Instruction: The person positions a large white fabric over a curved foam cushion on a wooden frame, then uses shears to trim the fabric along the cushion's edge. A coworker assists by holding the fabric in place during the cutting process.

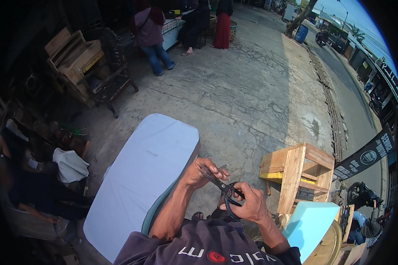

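My right hand (252, 203) is closed round the handles of black scissors (225, 187), in front of my body. The blades point up and left, across my left hand (202, 172). The fingers of that hand are curled together by the blades; what they hold, if anything, is too small to make out. Beside my left forearm lies a long cushion or padded panel (148, 163), with a pale lavender top, rounded corners and a teal layer along its lower side edge. My left forearm runs along its right edge.
At right stand a raw wooden frame (292, 176) and a light turquoise foam block (309, 225). A wooden chair frame (75, 57) is at upper left. A person sits at far left (40, 190); other people (152, 39) are at the back. A road (349, 84) runs along the right.
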`<state>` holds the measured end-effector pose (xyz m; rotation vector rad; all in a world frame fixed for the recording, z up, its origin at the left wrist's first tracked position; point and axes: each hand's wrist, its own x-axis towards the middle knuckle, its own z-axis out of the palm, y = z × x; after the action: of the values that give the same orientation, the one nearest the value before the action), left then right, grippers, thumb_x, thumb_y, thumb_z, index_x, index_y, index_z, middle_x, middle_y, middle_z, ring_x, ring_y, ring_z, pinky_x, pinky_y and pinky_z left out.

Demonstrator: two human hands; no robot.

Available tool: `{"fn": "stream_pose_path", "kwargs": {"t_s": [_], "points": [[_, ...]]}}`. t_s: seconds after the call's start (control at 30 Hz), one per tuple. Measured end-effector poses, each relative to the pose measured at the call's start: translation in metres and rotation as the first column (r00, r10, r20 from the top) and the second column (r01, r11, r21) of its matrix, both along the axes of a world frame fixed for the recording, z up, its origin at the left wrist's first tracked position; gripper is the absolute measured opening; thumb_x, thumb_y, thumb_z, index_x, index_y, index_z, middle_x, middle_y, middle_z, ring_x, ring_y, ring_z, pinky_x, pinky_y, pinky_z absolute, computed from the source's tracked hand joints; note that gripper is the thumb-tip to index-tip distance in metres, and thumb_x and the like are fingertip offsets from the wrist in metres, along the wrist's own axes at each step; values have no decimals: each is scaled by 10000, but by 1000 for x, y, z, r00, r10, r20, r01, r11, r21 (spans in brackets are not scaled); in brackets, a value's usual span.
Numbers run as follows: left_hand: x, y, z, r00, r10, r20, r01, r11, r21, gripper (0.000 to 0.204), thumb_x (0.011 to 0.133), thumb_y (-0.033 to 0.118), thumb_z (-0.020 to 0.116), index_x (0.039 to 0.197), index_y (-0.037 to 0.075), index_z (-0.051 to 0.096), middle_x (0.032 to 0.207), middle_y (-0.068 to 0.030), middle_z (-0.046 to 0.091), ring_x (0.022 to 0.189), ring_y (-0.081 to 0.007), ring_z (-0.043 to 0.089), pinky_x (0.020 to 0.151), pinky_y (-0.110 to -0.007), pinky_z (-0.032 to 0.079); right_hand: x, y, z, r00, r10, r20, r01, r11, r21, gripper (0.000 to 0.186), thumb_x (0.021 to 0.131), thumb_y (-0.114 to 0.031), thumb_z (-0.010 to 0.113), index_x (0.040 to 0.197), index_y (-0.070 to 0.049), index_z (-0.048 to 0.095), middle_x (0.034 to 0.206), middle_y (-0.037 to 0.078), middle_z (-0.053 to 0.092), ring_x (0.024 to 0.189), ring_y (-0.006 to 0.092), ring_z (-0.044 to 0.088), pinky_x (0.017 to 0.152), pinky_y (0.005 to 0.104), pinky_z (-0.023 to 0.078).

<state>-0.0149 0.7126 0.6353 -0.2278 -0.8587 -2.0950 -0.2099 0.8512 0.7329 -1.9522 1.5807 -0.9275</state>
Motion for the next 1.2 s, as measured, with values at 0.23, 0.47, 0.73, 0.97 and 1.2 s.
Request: {"fn": "stream_pose_path", "kwargs": {"t_s": [0.23,0.47,0.73,0.97,1.2], "points": [[-67,-182,-20,994,105,19,-103,991,-85,233,864,279,825,1005,95,804,983,-155,796,961,-341,778,1077,-658,419,-91,-197,-19,989,146,-28,-143,985,92,580,700,-432,956,1009,-44,656,642,8,625,580,150,663,541,318,533],[-83,-321,-19,968,227,106,-227,974,-9,282,834,250,861,1033,60,797,1032,-174,789,1036,-336,764,1110,-683,410,-141,-377,-1,952,292,-95,-288,956,51,536,702,-436,946,948,-47,671,718,44,680,599,224,701,523,354,533],[-74,-504,-46,943,292,161,-304,951,51,338,883,237,822,1136,17,772,1105,-194,773,1146,-389,717,1124,-663,409,-141,-603,-26,895,422,-144,-424,905,13,560,685,-436,956,918,-22,661,652,30,631,548,172,659,481,306,495],[-34,-615,-27,871,450,197,-474,875,100,272,896,226,821,1069,20,785,1067,-155,781,1125,-388,721,1054,-588,513,-111,-759,-17,835,545,-78,-538,838,90,490,776,-418,902,919,-36,631,657,63,658,543,242,680,509,339,531],[6,-714,1,59,940,337,-951,155,-267,137,928,67,764,1001,-49,758,980,-137,781,934,-269,752,807,-350,599,-36,-882,-20,822,538,188,-568,797,205,549,727,-366,957,985,-40,599,704,29,653,607,143,659,562,312,544]]}}
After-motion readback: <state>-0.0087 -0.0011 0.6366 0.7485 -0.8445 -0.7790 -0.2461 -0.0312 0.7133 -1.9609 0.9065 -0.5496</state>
